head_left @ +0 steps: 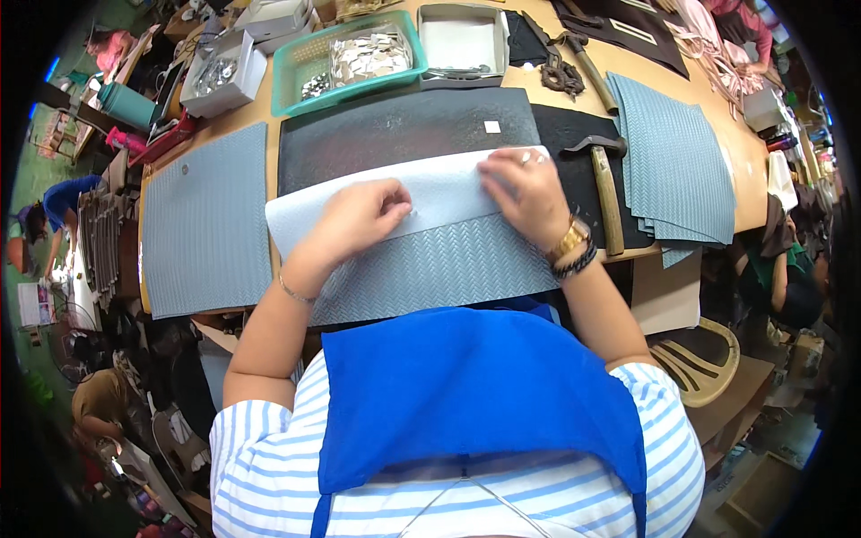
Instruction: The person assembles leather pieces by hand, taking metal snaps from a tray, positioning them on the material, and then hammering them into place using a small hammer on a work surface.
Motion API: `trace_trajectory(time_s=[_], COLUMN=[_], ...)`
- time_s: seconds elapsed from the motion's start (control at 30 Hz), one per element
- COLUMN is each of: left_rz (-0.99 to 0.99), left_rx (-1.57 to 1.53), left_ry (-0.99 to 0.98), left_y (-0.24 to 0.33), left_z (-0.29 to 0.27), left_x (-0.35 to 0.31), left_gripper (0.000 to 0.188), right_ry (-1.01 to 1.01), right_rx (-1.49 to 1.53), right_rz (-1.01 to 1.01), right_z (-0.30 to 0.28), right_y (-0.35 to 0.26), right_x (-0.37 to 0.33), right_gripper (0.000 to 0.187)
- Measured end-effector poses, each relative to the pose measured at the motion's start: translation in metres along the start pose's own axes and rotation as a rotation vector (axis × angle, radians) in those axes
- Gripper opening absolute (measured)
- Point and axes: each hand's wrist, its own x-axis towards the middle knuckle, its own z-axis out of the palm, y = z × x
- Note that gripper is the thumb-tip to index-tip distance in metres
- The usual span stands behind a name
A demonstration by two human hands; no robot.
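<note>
A blue-grey woven-pattern sheet [430, 269] lies before me, its far part folded back to show a pale white underside [448, 186]. My left hand [359, 215] is over that pale fold, thumb and fingers drawn together near a tiny spot on it. What they pinch, if anything, is too small to name. At the fold's right end, my right hand [529, 193] has its fingers curled in; their tips hide whatever they hold. Beneath the fold is a dark slab [377, 130] with a small white square [492, 126] on it.
A wooden-handled hammer [608, 193] lies on black material to the right. Woven sheets are on both sides, a stack [677, 161] right and another [206, 215] left. Behind stand a green basket [291, 76] of small pieces and a white box [462, 45]. Other people work around.
</note>
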Motion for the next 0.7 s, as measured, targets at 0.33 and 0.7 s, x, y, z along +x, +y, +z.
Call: trace_trajectory(time_s=[0.33, 0.7], left_rz=[0.242, 0.191], left_rx=[0.272, 0.615], left_ry=[0.278, 0.014], left_y=[0.027, 0.035], left_z=[-0.021, -0.016], left_x=[0.192, 0.286], left_gripper=[0.022, 0.024], right_ry=[-0.075, -0.026], right_rx=[0.123, 0.184], right_rz=[0.174, 0.207], right_z=[0.006, 0.008], right_y=[-0.002, 0.006], right_x=[-0.029, -0.033], right_gripper=[0.024, 0.017])
